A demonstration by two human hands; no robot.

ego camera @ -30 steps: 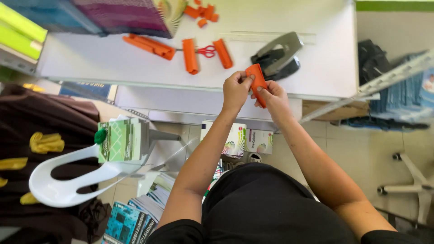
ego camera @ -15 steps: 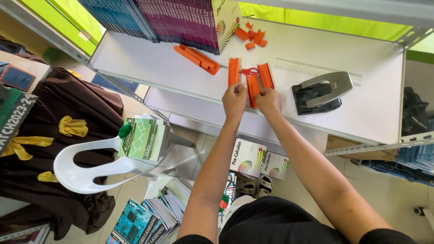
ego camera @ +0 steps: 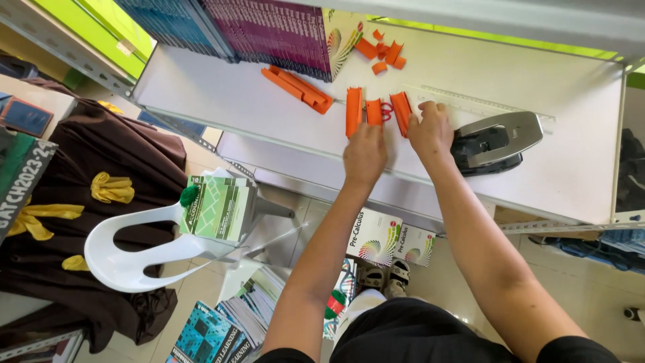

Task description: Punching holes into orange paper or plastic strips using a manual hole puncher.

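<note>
I see three orange strips lying side by side on the white tabletop [ego camera: 201,94]: a long one [ego camera: 353,111] on the left, a shorter middle strip [ego camera: 373,111], and a third strip [ego camera: 401,113] on the right, with red scissor handles [ego camera: 386,111] between the last two. My left hand [ego camera: 364,153] rests knuckles-up with its fingertips at the near end of the middle strip; whether it pinches it I cannot tell. My right hand [ego camera: 430,131] lies loosely curled just beside the third strip, fingers bent, gripping nothing I can make out. Just right of that hand sits a grey hole punch [ego camera: 500,138], with a clear ruler [ego camera: 484,104] behind it. Farther back lie a pair of orange bars [ego camera: 297,89], small orange scraps [ego camera: 381,50] and a row of upright books [ego camera: 269,33].
</note>
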